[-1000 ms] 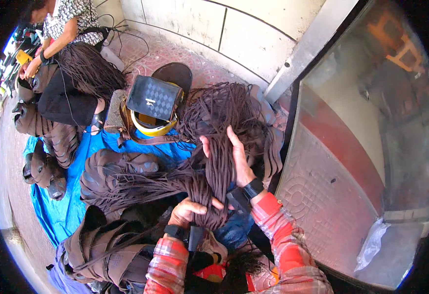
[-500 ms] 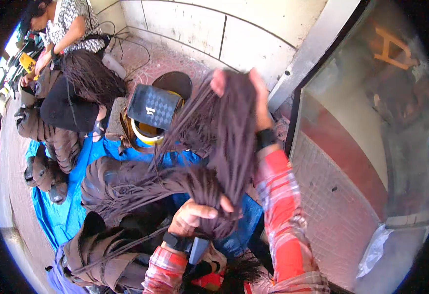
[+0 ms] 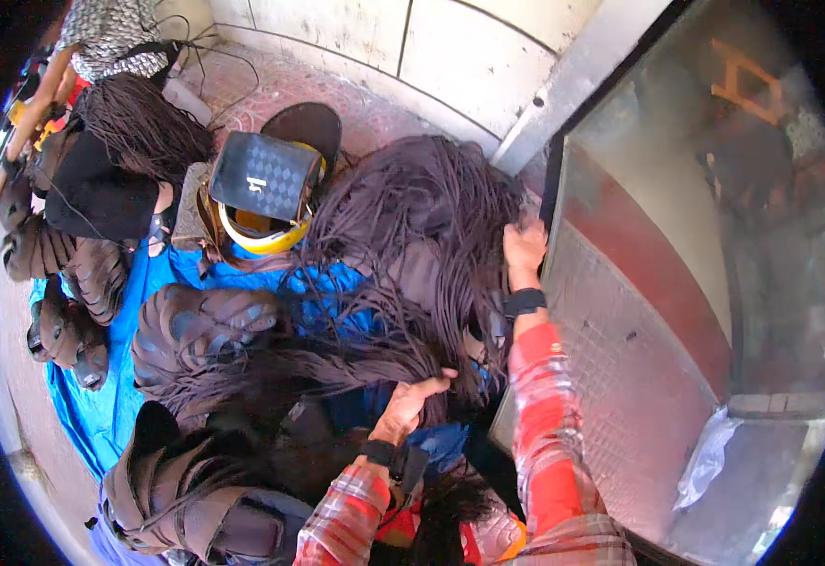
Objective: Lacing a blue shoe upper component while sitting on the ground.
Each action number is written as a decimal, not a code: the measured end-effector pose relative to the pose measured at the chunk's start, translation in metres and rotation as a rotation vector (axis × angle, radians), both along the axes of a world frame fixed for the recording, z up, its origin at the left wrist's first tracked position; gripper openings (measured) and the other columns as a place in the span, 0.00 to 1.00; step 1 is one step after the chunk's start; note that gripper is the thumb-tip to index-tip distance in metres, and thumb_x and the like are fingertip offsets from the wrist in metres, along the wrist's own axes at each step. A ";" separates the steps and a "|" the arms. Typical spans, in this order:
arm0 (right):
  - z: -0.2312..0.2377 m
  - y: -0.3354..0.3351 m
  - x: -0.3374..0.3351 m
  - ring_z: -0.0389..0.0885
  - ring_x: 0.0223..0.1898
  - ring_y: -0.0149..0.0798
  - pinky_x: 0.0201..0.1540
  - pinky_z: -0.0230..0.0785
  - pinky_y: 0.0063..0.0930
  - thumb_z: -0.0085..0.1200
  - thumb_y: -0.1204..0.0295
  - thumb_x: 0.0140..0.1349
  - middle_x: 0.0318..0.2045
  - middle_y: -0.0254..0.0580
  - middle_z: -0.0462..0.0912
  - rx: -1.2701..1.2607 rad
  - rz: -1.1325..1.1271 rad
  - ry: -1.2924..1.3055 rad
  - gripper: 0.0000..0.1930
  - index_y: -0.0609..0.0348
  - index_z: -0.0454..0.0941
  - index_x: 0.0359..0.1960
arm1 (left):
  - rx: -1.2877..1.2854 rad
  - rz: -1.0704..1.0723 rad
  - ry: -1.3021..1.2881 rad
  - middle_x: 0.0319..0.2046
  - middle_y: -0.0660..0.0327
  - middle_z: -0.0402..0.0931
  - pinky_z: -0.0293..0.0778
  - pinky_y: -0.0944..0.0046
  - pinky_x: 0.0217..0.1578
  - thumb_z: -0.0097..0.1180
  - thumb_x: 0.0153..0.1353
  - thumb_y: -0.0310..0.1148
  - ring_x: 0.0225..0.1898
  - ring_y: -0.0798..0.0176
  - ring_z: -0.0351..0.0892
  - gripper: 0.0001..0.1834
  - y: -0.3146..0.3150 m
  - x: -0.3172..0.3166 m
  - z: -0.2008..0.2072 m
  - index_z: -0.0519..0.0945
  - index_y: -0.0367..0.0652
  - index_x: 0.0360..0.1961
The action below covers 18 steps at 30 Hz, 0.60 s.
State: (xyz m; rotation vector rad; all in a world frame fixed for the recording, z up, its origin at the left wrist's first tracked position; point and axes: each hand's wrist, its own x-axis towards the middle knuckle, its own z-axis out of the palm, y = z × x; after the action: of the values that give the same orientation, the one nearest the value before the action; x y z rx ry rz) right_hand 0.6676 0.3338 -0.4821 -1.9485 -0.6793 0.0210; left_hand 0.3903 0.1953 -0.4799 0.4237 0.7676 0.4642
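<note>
A big tangle of dark brown cords (image 3: pixel 422 236) spreads over the blue tarp (image 3: pixel 115 415) in front of me. My left hand (image 3: pixel 410 401) grips a gathered bunch of these cords near my lap. My right hand (image 3: pixel 524 253), in a red plaid sleeve with a black wristband, holds the far right edge of the cord mass, stretched out beside the metal door frame. Both hands are closed on strands of the same bundle.
A yellow helmet with a dark checkered cover (image 3: pixel 263 189) sits behind the cords. Brown woven bundles (image 3: pixel 195 325) lie on the tarp at left and near my knees. Another person (image 3: pixel 101 57) sits at the upper left. A metal-framed door (image 3: pixel 639 377) stands close on the right.
My right hand, raised high with a hank of cords half a second ago, has come down and out to the right by the door frame. The left hand stays gripping the bunch.
</note>
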 end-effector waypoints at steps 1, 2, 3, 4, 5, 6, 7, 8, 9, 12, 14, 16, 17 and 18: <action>0.018 -0.002 -0.028 0.74 0.46 0.53 0.51 0.66 0.39 0.52 0.84 0.43 0.43 0.52 0.78 -0.134 -0.016 -0.483 0.21 0.63 0.74 0.44 | 0.058 0.090 0.046 0.37 0.60 0.80 0.71 0.62 0.46 0.55 0.49 0.22 0.40 0.61 0.77 0.13 -0.001 -0.006 0.000 0.81 0.37 0.38; 0.042 -0.003 -0.061 0.74 0.44 0.55 0.49 0.66 0.40 0.51 0.83 0.42 0.41 0.52 0.78 0.002 0.217 -0.423 0.18 0.61 0.75 0.39 | 0.050 0.149 0.088 0.36 0.61 0.80 0.71 0.63 0.45 0.56 0.48 0.20 0.39 0.62 0.77 0.12 -0.001 -0.013 0.005 0.81 0.38 0.36; 0.058 -0.005 -0.084 0.74 0.43 0.56 0.48 0.67 0.42 0.50 0.82 0.41 0.39 0.52 0.78 0.139 0.437 -0.372 0.15 0.60 0.77 0.35 | 0.183 0.224 0.151 0.34 0.63 0.79 0.70 0.64 0.44 0.56 0.46 0.19 0.38 0.63 0.76 0.12 -0.002 -0.013 0.016 0.81 0.39 0.34; 0.053 -0.008 -0.100 0.74 0.43 0.54 0.49 0.66 0.42 0.51 0.81 0.41 0.37 0.49 0.79 0.079 0.688 -0.307 0.13 0.57 0.78 0.32 | 0.189 0.337 0.178 0.34 0.63 0.79 0.70 0.64 0.43 0.56 0.46 0.18 0.37 0.63 0.76 0.12 -0.006 -0.015 0.027 0.80 0.39 0.34; 0.042 -0.014 -0.114 0.74 0.44 0.52 0.49 0.65 0.43 0.51 0.79 0.41 0.36 0.46 0.79 0.025 0.942 -0.230 0.10 0.55 0.79 0.28 | 0.201 0.457 0.212 0.33 0.63 0.79 0.69 0.64 0.43 0.56 0.45 0.18 0.36 0.64 0.76 0.12 -0.007 -0.021 0.040 0.80 0.40 0.34; 0.023 -0.023 -0.118 0.74 0.45 0.49 0.52 0.63 0.43 0.51 0.78 0.41 0.34 0.42 0.80 -0.156 0.961 -0.333 0.09 0.54 0.80 0.27 | 0.226 0.495 0.262 0.33 0.63 0.78 0.69 0.64 0.42 0.55 0.45 0.18 0.36 0.64 0.75 0.13 -0.006 -0.028 0.055 0.79 0.40 0.34; 0.002 -0.039 -0.111 0.74 0.47 0.46 0.55 0.61 0.42 0.52 0.77 0.41 0.33 0.39 0.81 -0.354 0.966 -0.444 0.08 0.53 0.80 0.25 | 0.241 0.529 0.297 0.33 0.63 0.78 0.69 0.64 0.42 0.55 0.44 0.18 0.36 0.64 0.75 0.13 -0.008 -0.030 0.074 0.78 0.41 0.34; -0.018 -0.054 -0.088 0.72 0.52 0.41 0.61 0.54 0.42 0.52 0.76 0.42 0.36 0.32 0.82 -0.374 1.093 -0.521 0.07 0.52 0.80 0.24 | 0.230 0.558 0.266 0.32 0.62 0.77 0.68 0.64 0.42 0.54 0.44 0.18 0.35 0.65 0.74 0.14 -0.007 -0.033 0.099 0.76 0.41 0.35; -0.017 -0.058 -0.081 0.70 0.56 0.39 0.65 0.48 0.43 0.53 0.74 0.46 0.40 0.28 0.81 -0.489 1.121 -0.456 0.06 0.49 0.81 0.25 | 0.210 0.629 0.234 0.30 0.63 0.77 0.68 0.67 0.41 0.55 0.45 0.18 0.34 0.67 0.74 0.10 -0.002 -0.042 0.124 0.77 0.39 0.31; -0.015 -0.062 -0.070 0.65 0.59 0.39 0.65 0.47 0.44 0.52 0.69 0.54 0.45 0.29 0.79 -0.409 1.285 -0.729 0.08 0.47 0.80 0.36 | 0.650 0.610 0.324 0.31 0.61 0.76 0.67 0.64 0.41 0.54 0.42 0.23 0.35 0.65 0.72 0.08 0.016 -0.092 0.203 0.76 0.39 0.28; 0.001 -0.067 -0.075 0.65 0.59 0.39 0.65 0.48 0.44 0.51 0.68 0.54 0.46 0.29 0.78 -0.394 1.265 -0.862 0.09 0.47 0.79 0.38 | 0.785 0.626 0.280 0.31 0.57 0.75 0.68 0.63 0.42 0.52 0.41 0.26 0.35 0.63 0.72 0.08 0.028 -0.129 0.260 0.74 0.37 0.26; 0.019 -0.077 -0.057 0.64 0.59 0.39 0.65 0.48 0.43 0.51 0.67 0.55 0.47 0.28 0.77 -0.417 1.211 -1.004 0.11 0.47 0.78 0.40 | 1.084 0.451 0.467 0.35 0.53 0.76 0.68 0.62 0.41 0.51 0.40 0.28 0.35 0.61 0.72 0.08 0.040 -0.160 0.318 0.74 0.36 0.24; 0.032 -0.070 -0.062 0.67 0.57 0.39 0.60 0.53 0.42 0.50 0.62 0.57 0.47 0.31 0.77 -0.383 1.150 -0.484 0.13 0.50 0.77 0.42 | 1.245 0.514 0.504 0.34 0.52 0.75 0.68 0.61 0.42 0.52 0.39 0.30 0.36 0.60 0.72 0.08 0.042 -0.183 0.341 0.74 0.36 0.22; 0.041 -0.072 -0.052 0.70 0.55 0.40 0.56 0.58 0.41 0.50 0.57 0.58 0.47 0.34 0.78 -0.363 1.030 0.022 0.17 0.52 0.77 0.44 | 1.403 0.402 0.486 0.34 0.51 0.75 0.66 0.62 0.45 0.51 0.42 0.32 0.37 0.59 0.72 0.10 0.048 -0.206 0.362 0.73 0.36 0.25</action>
State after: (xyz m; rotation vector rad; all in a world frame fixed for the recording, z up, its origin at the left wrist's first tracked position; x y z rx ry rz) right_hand 0.6153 0.2620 -0.4408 -1.7077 -1.6786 0.8395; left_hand 0.1842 0.2429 -0.1175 1.7502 0.9021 1.2979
